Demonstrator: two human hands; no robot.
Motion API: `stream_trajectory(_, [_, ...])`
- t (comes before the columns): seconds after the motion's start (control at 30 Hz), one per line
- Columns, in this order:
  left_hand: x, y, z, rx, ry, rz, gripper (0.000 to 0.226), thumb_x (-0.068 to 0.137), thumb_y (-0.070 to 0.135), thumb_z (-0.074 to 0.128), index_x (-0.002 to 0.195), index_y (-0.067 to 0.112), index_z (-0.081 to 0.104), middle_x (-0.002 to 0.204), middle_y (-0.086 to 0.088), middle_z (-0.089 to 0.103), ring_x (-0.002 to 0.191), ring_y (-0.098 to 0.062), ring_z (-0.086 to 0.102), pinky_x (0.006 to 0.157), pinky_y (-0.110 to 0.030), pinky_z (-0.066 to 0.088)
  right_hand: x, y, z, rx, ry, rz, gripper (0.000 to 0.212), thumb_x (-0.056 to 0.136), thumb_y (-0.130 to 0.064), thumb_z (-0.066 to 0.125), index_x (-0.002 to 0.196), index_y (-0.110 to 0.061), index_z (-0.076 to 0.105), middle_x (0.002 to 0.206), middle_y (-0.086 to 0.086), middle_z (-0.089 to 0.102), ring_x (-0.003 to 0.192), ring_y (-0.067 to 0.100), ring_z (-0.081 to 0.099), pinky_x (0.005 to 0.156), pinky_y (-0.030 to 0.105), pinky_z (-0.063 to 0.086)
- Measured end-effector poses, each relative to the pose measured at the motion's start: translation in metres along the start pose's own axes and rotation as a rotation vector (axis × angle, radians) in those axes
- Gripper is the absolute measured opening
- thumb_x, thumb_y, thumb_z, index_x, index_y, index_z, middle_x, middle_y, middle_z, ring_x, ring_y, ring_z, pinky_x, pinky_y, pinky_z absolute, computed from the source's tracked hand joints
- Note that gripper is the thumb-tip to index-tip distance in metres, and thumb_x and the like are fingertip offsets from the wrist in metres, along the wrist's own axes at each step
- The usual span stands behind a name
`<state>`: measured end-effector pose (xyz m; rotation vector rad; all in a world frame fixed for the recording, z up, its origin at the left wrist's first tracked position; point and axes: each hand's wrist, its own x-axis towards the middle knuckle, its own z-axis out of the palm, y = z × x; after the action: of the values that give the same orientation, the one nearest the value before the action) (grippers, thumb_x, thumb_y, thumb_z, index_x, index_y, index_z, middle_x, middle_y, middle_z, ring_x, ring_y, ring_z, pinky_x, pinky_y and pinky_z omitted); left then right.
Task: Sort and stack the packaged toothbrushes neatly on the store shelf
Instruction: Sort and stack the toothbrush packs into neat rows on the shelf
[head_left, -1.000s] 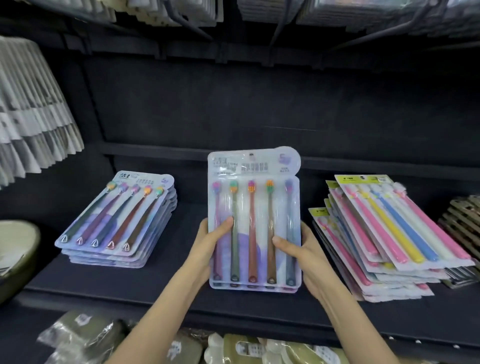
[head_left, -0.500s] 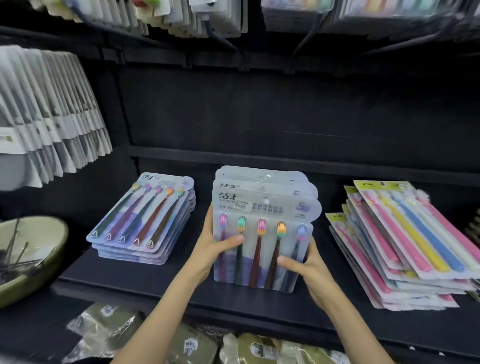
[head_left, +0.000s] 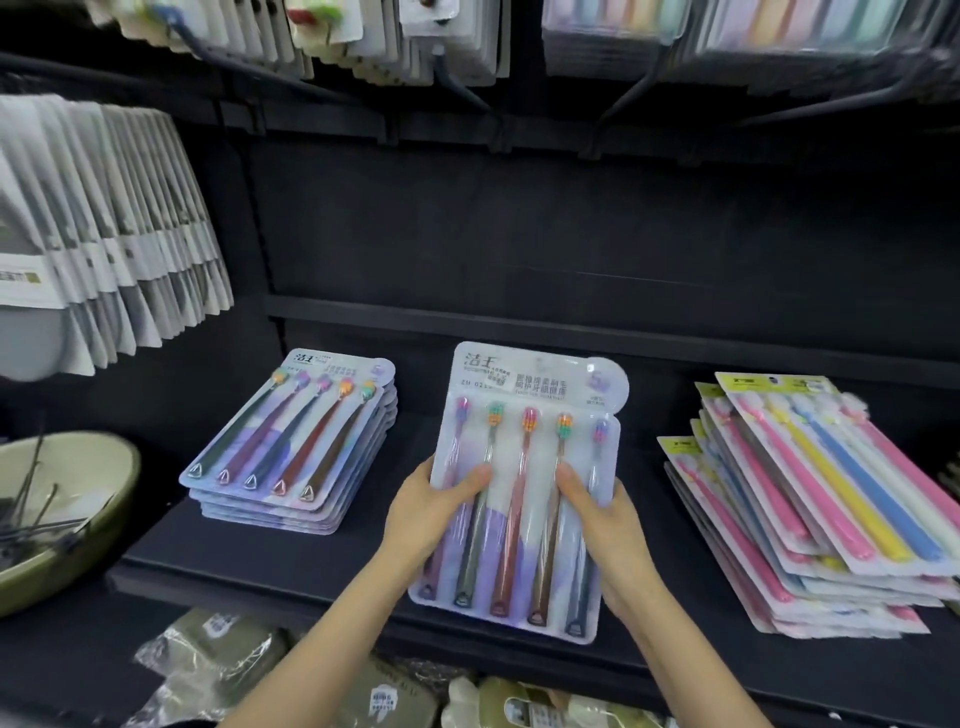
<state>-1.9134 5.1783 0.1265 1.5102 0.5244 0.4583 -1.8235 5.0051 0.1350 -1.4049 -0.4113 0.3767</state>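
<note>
At the middle of the dark shelf (head_left: 311, 564), between two piles of packs, both hands hold a toothbrush pack (head_left: 527, 447) up off the board - header card at the top, five brushes side by side, heads up and handle ends down. The left hand (head_left: 426, 519) curls round the pack's left edge with its thumb (head_left: 470, 480) pressed flat on the clear front; the right hand (head_left: 610, 535) grips the right edge the same way, thumb (head_left: 571, 480) on the front and the other fingers hidden behind. The pack leans back a little, and its lower edge sits over the shelf's front lip; whether it touches the board, or whether more packs lie behind it, cannot be told.

To the left, well apart from the held pack, a purple stack (head_left: 291, 441) of matching packs lies flat, turned slightly askew. To the right a bright stack (head_left: 810, 499) of pink, yellow and blue brush packs lies fanned and uneven. A green bowl (head_left: 78, 519) holding thin dark metal pieces sits at far left. Grey-white hanging packets (head_left: 114, 223) fill the upper left, and bagged goods (head_left: 223, 660) show on the level below.
</note>
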Motion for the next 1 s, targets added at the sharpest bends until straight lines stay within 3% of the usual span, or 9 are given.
stream_trajectory(0.1, [0.013, 0.002, -0.011, 0.125, -0.027, -0.211, 0.069, 0.055, 0.064, 0.077, 0.101, 0.014, 0.07, 0.097, -0.004, 0.074, 0.093, -0.023, 0.069, 0.092, -0.042, 0.052, 0.014, 0.001, 0.013, -0.028, 0.035, 0.296, 0.034, 0.081, -0.042, 0.072, 0.098, -0.013, 0.071, 0.087, 0.004, 0.076, 0.08, 0.02, 0.073, 0.062, 0.026, 0.057])
stream_trajectory(0.2, [0.026, -0.005, -0.017, 0.222, 0.016, -0.262, 0.064, 0.069, 0.06, 0.075, 0.104, 0.006, 0.069, 0.1, -0.009, 0.072, 0.094, -0.025, 0.068, 0.093, -0.043, 0.052, 0.031, 0.011, 0.024, -0.119, 0.089, 0.453, 0.042, 0.082, -0.043, 0.072, 0.099, -0.005, 0.068, 0.091, 0.009, 0.073, 0.086, 0.024, 0.07, 0.081, 0.035, 0.056])
stream_trajectory(0.27, [0.036, -0.008, -0.02, 0.278, 0.046, -0.266, 0.066, 0.071, 0.058, 0.074, 0.11, 0.005, 0.066, 0.104, -0.009, 0.07, 0.095, -0.023, 0.066, 0.092, -0.041, 0.052, 0.039, 0.016, 0.028, -0.117, 0.095, 0.492, 0.044, 0.083, -0.041, 0.072, 0.106, -0.003, 0.066, 0.098, 0.011, 0.072, 0.093, 0.026, 0.068, 0.091, 0.039, 0.053])
stream_trajectory(0.4, [0.055, -0.008, -0.025, 0.359, 0.026, -0.309, 0.082, 0.067, 0.066, 0.071, 0.12, 0.005, 0.058, 0.112, -0.007, 0.066, 0.099, -0.022, 0.064, 0.093, -0.039, 0.051, 0.045, 0.022, 0.024, -0.05, 0.072, 0.521, 0.032, 0.083, -0.02, 0.073, 0.109, -0.002, 0.066, 0.095, 0.012, 0.074, 0.088, 0.027, 0.071, 0.078, 0.038, 0.057])
stream_trajectory(0.53, [0.069, 0.002, -0.024, 0.647, 0.03, -0.317, 0.076, 0.074, 0.069, 0.062, 0.116, 0.006, 0.06, 0.09, 0.001, 0.061, 0.084, -0.018, 0.06, 0.072, -0.028, 0.047, 0.05, 0.026, 0.031, -0.036, 0.139, 0.478, 0.026, 0.083, -0.008, 0.071, 0.106, 0.001, 0.065, 0.095, 0.016, 0.073, 0.089, 0.031, 0.071, 0.089, 0.047, 0.055])
stream_trajectory(0.6, [0.07, 0.013, -0.023, 0.882, 0.058, -0.258, 0.073, 0.078, 0.068, 0.057, 0.115, 0.005, 0.057, 0.088, -0.001, 0.061, 0.085, -0.021, 0.061, 0.066, -0.028, 0.042, 0.056, 0.026, 0.038, -0.048, 0.164, 0.457, 0.022, 0.082, -0.005, 0.071, 0.102, 0.003, 0.065, 0.092, 0.016, 0.073, 0.086, 0.032, 0.071, 0.087, 0.047, 0.055])
stream_trajectory(0.67, [0.067, 0.023, -0.027, 1.02, 0.086, -0.147, 0.072, 0.083, 0.066, 0.052, 0.122, 0.006, 0.05, 0.108, -0.006, 0.063, 0.1, -0.025, 0.061, 0.072, -0.029, 0.041, 0.063, 0.027, 0.045, -0.065, 0.174, 0.455, 0.021, 0.082, -0.004, 0.071, 0.1, 0.004, 0.066, 0.09, 0.016, 0.073, 0.084, 0.031, 0.07, 0.084, 0.044, 0.056])
stream_trajectory(0.87, [0.051, 0.054, -0.102, 0.901, 0.439, 0.326, 0.032, 0.095, 0.036, 0.05, 0.111, 0.013, 0.067, 0.116, -0.006, 0.066, 0.108, -0.027, 0.058, 0.077, -0.028, 0.036, 0.08, 0.037, 0.071, -0.066, 0.16, 0.452, 0.021, 0.082, -0.007, 0.071, 0.1, 0.001, 0.065, 0.09, 0.015, 0.073, 0.082, 0.03, 0.07, 0.079, 0.041, 0.057])
stream_trajectory(1.0, [0.059, 0.047, -0.16, 1.166, 0.394, 0.27, 0.042, 0.1, 0.037, 0.038, 0.132, 0.017, 0.057, 0.146, -0.009, 0.045, 0.135, -0.03, 0.039, 0.108, -0.042, 0.026, 0.087, 0.042, 0.091, -0.098, 0.163, 0.42, 0.025, 0.081, -0.011, 0.071, 0.102, -0.001, 0.064, 0.093, 0.014, 0.071, 0.086, 0.03, 0.069, 0.086, 0.046, 0.056])
